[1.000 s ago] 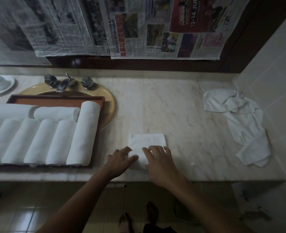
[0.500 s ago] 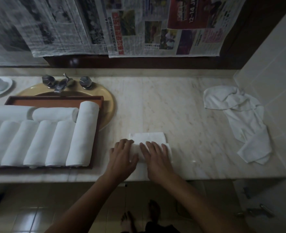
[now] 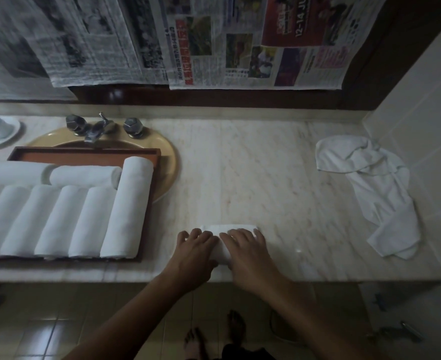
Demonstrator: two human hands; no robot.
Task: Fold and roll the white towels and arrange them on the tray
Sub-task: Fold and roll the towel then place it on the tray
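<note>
Near the front edge of the pale marble counter (image 3: 240, 165), left hand (image 3: 194, 252) and right hand (image 3: 245, 252) press with flat, extended fingers on a small rolled white towel (image 3: 236, 227). A brown wooden tray (image 3: 84, 153) lies well left, and crumpled white towels (image 3: 375, 183) well right.

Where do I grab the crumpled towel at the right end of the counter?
The crumpled towel lies thin at its near end but bunches into raised folds at the far end. Pinch those folds from above, coming from the left; the tiled wall stands close on its right.
</note>
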